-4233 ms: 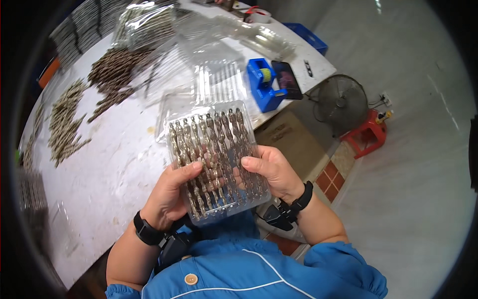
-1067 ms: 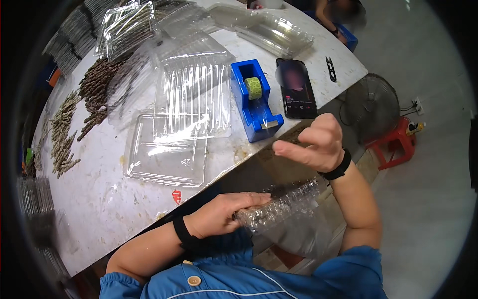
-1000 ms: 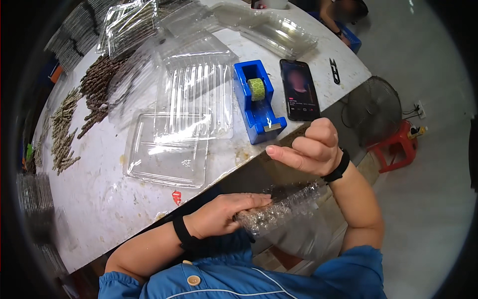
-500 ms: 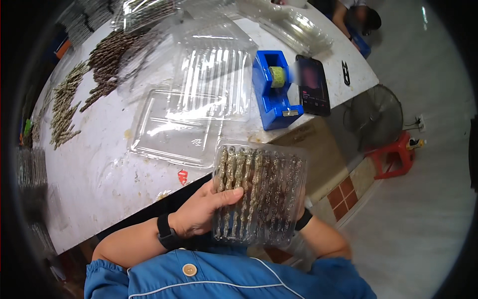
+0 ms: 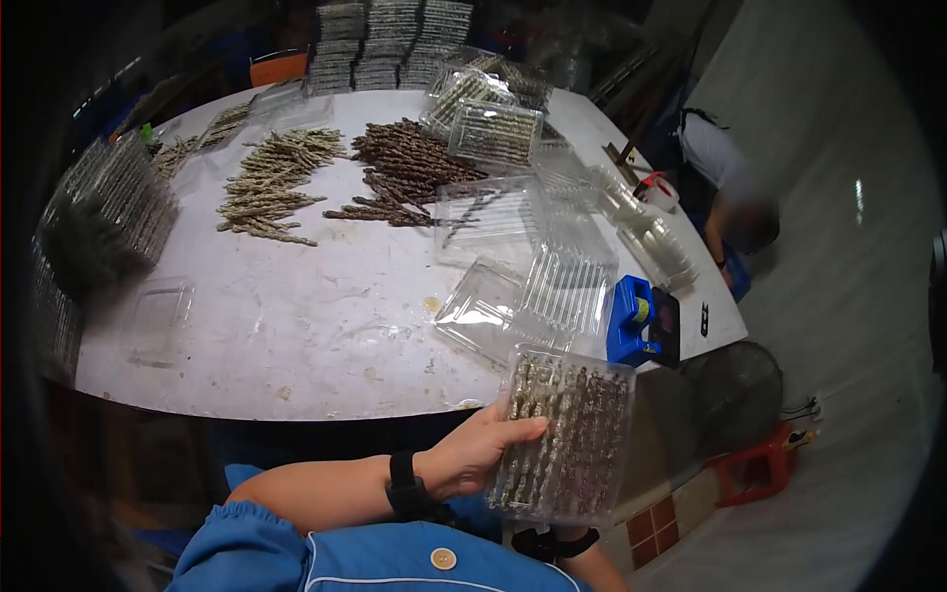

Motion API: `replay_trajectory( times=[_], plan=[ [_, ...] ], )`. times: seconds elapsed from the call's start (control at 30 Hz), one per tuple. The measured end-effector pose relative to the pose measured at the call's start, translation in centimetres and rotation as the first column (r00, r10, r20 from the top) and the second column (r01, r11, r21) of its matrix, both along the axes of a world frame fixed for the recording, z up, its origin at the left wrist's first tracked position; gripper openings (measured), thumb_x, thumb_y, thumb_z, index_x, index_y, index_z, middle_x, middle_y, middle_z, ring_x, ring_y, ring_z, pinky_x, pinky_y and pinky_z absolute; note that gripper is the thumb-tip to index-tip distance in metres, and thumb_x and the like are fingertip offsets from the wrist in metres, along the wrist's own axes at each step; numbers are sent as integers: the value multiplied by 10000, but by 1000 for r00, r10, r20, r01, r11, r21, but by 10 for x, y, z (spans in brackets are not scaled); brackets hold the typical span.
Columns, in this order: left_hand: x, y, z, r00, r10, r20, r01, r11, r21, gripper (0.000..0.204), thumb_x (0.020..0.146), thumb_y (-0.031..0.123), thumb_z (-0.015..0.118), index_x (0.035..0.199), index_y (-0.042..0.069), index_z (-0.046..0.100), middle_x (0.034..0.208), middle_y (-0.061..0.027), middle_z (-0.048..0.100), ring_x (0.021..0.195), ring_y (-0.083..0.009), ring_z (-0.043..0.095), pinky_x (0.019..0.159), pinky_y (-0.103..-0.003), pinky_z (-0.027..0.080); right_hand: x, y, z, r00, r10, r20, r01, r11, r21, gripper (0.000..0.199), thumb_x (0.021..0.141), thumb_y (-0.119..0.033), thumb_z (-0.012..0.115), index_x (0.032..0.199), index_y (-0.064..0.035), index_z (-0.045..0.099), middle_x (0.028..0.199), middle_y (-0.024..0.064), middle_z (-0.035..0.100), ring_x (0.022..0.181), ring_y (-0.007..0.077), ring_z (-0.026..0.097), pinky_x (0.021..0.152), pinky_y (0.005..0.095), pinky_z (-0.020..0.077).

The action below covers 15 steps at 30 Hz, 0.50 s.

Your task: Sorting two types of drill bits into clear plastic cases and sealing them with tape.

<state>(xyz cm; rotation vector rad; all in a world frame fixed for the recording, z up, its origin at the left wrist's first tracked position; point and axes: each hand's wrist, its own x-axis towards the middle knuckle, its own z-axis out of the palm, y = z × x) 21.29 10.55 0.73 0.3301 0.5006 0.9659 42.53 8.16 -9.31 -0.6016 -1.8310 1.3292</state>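
My left hand (image 5: 480, 446) grips a clear plastic box (image 5: 624, 434) by its left side, thumb across the top and fingers beneath. Rows of knobbly twisted sticks, pale on the left and dark reddish on the right, show through the box, which is off the table near my body. My right wrist (image 5: 557, 543), with a black band, comes up below the box; the box hides that hand's fingers. Just beyond lie an empty clear lid (image 5: 483, 308) and a ridged clear tray (image 5: 567, 291). A blue tape dispenser (image 5: 628, 326) stands to their right.
On the white table (image 5: 296, 345) lie heaps of pale sticks (image 5: 271, 187) and dark brown sticks (image 5: 404, 168). Stacked boxes stand at the left (image 5: 123, 197) and far edge (image 5: 380, 49). A phone (image 5: 666, 331), a fan (image 5: 735, 395), a red stool (image 5: 755, 464) and another person (image 5: 715, 153) are rightward.
The view has swung left and up, showing more of the table. My left hand still holds the filled box, while my right wrist has moved lower beneath it.
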Motion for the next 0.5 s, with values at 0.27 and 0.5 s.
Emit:
replay_trajectory(
  times=[0.27, 0.5],
  plan=[
    [-57, -12, 8, 954, 299, 33, -300, 938, 175, 403, 971, 135, 570, 1336, 23, 441, 1173, -130, 630, 1022, -221, 656, 876, -408, 570, -42, -29, 26, 1000, 8, 30, 2, 947, -320, 553, 865, -325, 687, 1285, 15, 572, 1088, 68, 616, 974, 192, 577, 896, 319, 444],
    [-87, -47, -14, 837, 541, -87, -510, 827, 239, 380, 961, 92, 557, 1326, 31, 468, 1207, -88, 612, 1081, -179, 608, 928, -345, 507, -122, -18, 57, 923, -190, -334, -145, 634, -760, 451, 959, -223, 621, 1344, -25, 495, 1254, 99, 611, 1158, 207, 591, 986, 403, 494]
  ],
)
